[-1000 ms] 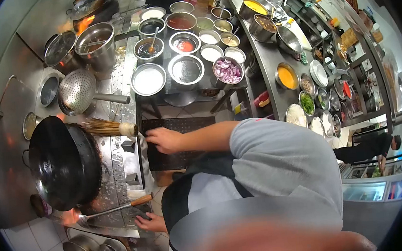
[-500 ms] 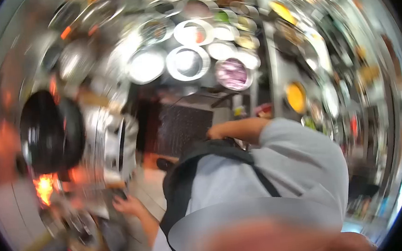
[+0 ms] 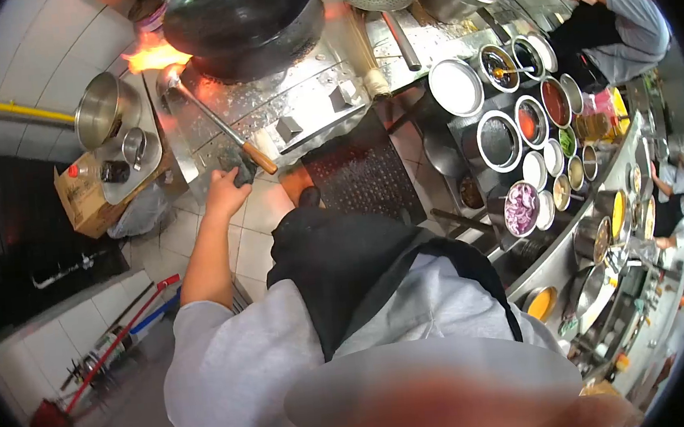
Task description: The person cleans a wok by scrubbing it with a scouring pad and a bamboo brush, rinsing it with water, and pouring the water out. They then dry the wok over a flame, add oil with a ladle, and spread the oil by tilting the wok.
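My left hand (image 3: 225, 194) reaches to the front edge of the steel wok range (image 3: 307, 94), its fingers closed on a dark knob (image 3: 238, 164) there. Just above the hand lies a ladle (image 3: 211, 115), its wooden handle sticking out over the edge. A black wok (image 3: 243, 15) sits on the burner, with flames (image 3: 151, 55) licking out at its left side. My right hand is hidden behind my body.
A small steel pot (image 3: 101, 108) and a cardboard box (image 3: 85, 203) stand left of the range. Several seasoning bowls (image 3: 498, 141) and a bowl of red onion (image 3: 520, 208) fill the right. A black floor mat (image 3: 363, 175) lies below. Another person (image 3: 617, 10) works at top right.
My head has swung round, so the range now sits at the top. My right hand has left the range's edge and gone out of sight. The left hand stays by the ladle handle.
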`<state>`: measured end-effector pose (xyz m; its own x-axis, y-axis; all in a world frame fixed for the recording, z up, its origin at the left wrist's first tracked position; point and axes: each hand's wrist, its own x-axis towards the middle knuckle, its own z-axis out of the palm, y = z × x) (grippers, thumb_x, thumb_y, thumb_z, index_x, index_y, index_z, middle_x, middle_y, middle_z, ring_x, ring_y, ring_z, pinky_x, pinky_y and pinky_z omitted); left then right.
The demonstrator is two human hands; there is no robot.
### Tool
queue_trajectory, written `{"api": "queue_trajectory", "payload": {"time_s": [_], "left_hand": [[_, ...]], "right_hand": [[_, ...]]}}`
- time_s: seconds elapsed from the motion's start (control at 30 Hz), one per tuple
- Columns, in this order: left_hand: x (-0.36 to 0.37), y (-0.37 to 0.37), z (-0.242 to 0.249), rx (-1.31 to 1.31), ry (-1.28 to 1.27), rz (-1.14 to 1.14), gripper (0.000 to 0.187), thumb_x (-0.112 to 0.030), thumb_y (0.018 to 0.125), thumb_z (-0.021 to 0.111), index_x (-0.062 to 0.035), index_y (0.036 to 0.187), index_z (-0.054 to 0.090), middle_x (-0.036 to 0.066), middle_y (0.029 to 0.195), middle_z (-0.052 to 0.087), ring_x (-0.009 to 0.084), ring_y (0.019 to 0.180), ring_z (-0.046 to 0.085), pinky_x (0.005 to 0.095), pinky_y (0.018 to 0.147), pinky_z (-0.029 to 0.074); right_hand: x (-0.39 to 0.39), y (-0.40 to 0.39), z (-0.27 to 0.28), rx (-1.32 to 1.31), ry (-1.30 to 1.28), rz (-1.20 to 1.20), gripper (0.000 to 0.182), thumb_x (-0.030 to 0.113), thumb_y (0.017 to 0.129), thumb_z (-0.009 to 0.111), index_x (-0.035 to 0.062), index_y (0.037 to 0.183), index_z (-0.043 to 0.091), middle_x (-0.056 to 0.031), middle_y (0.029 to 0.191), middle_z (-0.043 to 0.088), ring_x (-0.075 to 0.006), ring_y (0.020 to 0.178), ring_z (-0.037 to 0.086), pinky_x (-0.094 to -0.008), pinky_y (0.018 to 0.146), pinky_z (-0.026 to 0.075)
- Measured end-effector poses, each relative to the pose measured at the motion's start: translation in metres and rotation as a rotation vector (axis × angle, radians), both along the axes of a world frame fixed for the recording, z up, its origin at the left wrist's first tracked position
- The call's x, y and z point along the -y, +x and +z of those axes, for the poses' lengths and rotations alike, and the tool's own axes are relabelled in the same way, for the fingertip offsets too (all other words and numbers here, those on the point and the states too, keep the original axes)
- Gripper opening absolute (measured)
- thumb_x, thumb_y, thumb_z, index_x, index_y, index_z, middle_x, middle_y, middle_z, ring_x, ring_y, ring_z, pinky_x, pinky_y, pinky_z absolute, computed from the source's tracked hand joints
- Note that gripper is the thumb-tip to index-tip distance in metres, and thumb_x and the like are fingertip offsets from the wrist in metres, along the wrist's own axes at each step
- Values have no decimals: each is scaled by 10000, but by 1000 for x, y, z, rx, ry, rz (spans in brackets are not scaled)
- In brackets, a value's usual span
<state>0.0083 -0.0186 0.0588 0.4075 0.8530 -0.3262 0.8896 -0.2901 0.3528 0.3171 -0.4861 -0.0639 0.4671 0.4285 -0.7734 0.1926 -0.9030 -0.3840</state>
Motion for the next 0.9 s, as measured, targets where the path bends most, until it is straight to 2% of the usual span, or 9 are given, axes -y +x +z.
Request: {"api": "queue_trajectory", "payload": {"time_s": [0.07, 0.17, 0.3, 0.33, 0.43, 0.57, 0.67, 0.77, 0.9], "left_hand": [[-12, 6, 24, -17, -18, -61, 488, -256, 733, 687, -54, 1174, 644, 180, 1155, 544, 334, 1078, 561, 404, 950, 454], [-14, 45, 62, 390, 289, -250, 187, -167, 819, 635, -27, 942, 656, 141, 873, 621, 316, 827, 622, 413, 742, 487], [10, 118, 73, 663, -71, -667, 158, -145, 886, 625, 8, 855, 650, 124, 785, 620, 254, 721, 612, 358, 668, 481], [22, 134, 74, 618, -155, -825, 153, -136, 885, 624, 10, 843, 640, 124, 774, 612, 246, 718, 601, 348, 667, 473], [40, 166, 77, 530, -378, -1112, 151, -123, 892, 619, 1, 807, 618, 113, 739, 572, 206, 704, 554, 308, 667, 438], [83, 187, 93, 452, -625, -1325, 158, -133, 898, 617, 0, 812, 611, 91, 733, 557, 158, 713, 535, 281, 670, 427], [127, 205, 105, 127, -719, -1263, 137, -120, 894, 616, 14, 867, 632, 77, 751, 569, 135, 726, 540, 268, 677, 433], [156, 225, 104, 267, -619, -1497, 131, -95, 892, 614, 20, 939, 657, 65, 767, 574, 128, 723, 553, 269, 678, 445], [185, 233, 87, 305, -616, -1437, 137, -84, 898, 608, 8, 982, 663, 77, 800, 593, 121, 726, 580, 282, 649, 466]], "right_hand": [[-8, -10, 8, 24, 13, -24, 336, 264, 876, 517, 53, 1097, 657, -205, 1082, 654, -357, 985, 633, -480, 833, 495], [-19, -39, 16, 63, 47, -7, 322, 261, 871, 522, 54, 1068, 670, -207, 1059, 661, -356, 961, 642, -481, 810, 504], [-38, -87, -2, 222, 172, 7, 292, 265, 844, 536, 36, 922, 700, -214, 935, 674, -385, 880, 645, -490, 748, 514], [-31, -92, -56, 87, 3, 22, 382, 353, 819, 561, 89, 1061, 693, -196, 1033, 674, -363, 973, 641, -472, 820, 504], [-34, -118, 49, 43, 25, -403, 397, 314, 799, 573, 91, 1112, 674, -161, 1045, 680, -343, 963, 646, -450, 832, 508], [6, -175, 50, 267, 52, -670, 387, 365, 839, 566, 102, 1100, 678, -165, 1051, 672, -346, 989, 627, -433, 855, 493], [32, -195, 79, 349, 161, -830, 361, 372, 891, 523, 89, 1039, 690, -168, 1005, 669, -359, 957, 621, -453, 831, 486], [49, -206, 113, 289, 96, -971, 358, 369, 915, 493, 86, 981, 702, -153, 973, 677, -362, 919, 629, -459, 820, 485], [66, -198, 102, 394, 212, -837, 344, 351, 917, 501, 87, 1019, 696, -149, 1035, 674, -353, 925, 631, -452, 830, 485]]}}
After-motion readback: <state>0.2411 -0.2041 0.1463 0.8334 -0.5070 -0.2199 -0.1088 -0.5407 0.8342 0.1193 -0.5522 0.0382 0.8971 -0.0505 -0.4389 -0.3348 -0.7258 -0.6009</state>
